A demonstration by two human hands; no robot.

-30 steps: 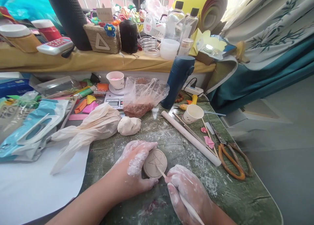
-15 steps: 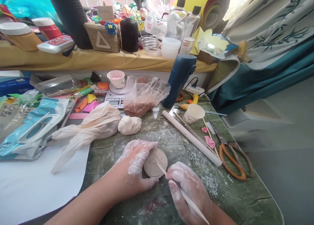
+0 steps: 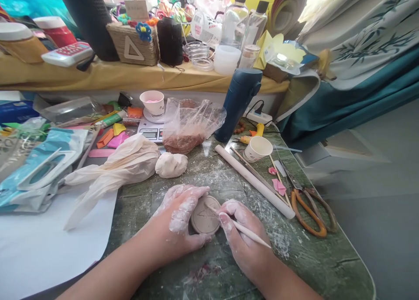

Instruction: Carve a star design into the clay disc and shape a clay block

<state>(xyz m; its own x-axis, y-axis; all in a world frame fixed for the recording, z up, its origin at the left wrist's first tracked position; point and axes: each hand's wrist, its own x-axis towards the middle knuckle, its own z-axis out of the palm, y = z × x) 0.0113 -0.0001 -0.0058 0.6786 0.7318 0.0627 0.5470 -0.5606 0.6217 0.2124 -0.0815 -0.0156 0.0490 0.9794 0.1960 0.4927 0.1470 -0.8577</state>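
A round grey clay disc (image 3: 205, 221) lies on the powdery table, with star-like lines cut into its face inside a raised rim. My left hand (image 3: 181, 215), dusted white, curves around the disc's left side, fingers at the top and thumb at the bottom. Pinched in my right hand (image 3: 244, 232) is a pale pointed clay tool (image 3: 251, 235). Its tip meets the upper part of the disc's face. A lump of white clay (image 3: 171, 165) sits beyond my left hand.
A white rolling pin (image 3: 255, 182), large scissors (image 3: 309, 208) and a paper cup (image 3: 258, 149) lie to the right. Behind stand a blue flask (image 3: 238, 103), a bag of brown clay (image 3: 186, 134) and a kitchen scale (image 3: 150, 132). A crumpled plastic bag (image 3: 127, 160) is at left.
My right hand has moved up and turned, so the tool lies flatter and its tip is higher on the disc. My left hand keeps its hold. The view has shifted slightly.
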